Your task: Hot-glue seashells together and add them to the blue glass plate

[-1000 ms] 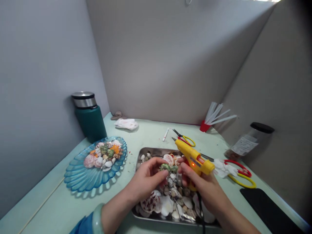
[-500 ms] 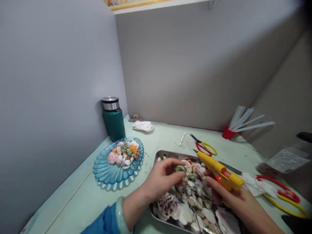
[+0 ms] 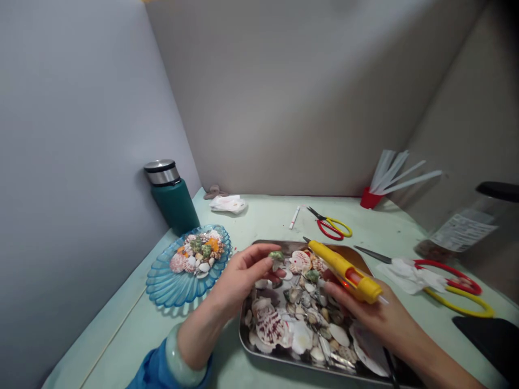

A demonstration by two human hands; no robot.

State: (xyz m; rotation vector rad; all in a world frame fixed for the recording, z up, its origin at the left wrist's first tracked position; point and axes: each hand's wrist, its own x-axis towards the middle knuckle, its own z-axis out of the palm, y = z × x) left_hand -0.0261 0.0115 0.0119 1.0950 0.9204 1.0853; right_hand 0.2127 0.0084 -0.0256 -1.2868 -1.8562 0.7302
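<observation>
a small green shell (image 3: 276, 255) is pinched between the thumb and fingers of the left hand (image 3: 243, 276), and is held above the far left part of a metal tray (image 3: 292, 363). a yellow hot glue gun (image 3: 338, 267) is gripped in the right hand (image 3: 360, 310), its nozzle aimed away and to the left, over the far side of the tray; a red light is shown on its body. the two hands are kept apart, and no contact is made between nozzle and shell. in the tray, another green shell (image 3: 312, 276) is seen between the hands, surrounded by scallop shells, white shells and small snail shells. to the left, a blue scalloped plate (image 3: 174, 290) is set on the worktop (image 3: 267, 216), with a cluster of shells (image 3: 198, 251) heaped on it; just behind it a dark green bottle (image 3: 174, 208) is stood. beyond the tray, small scissors (image 3: 322, 218) are laid beside a thin white stick (image 3: 294, 218). at the right, larger scissors (image 3: 375, 255) are partly covered by crumpled white tissue (image 3: 409, 276).
</observation>
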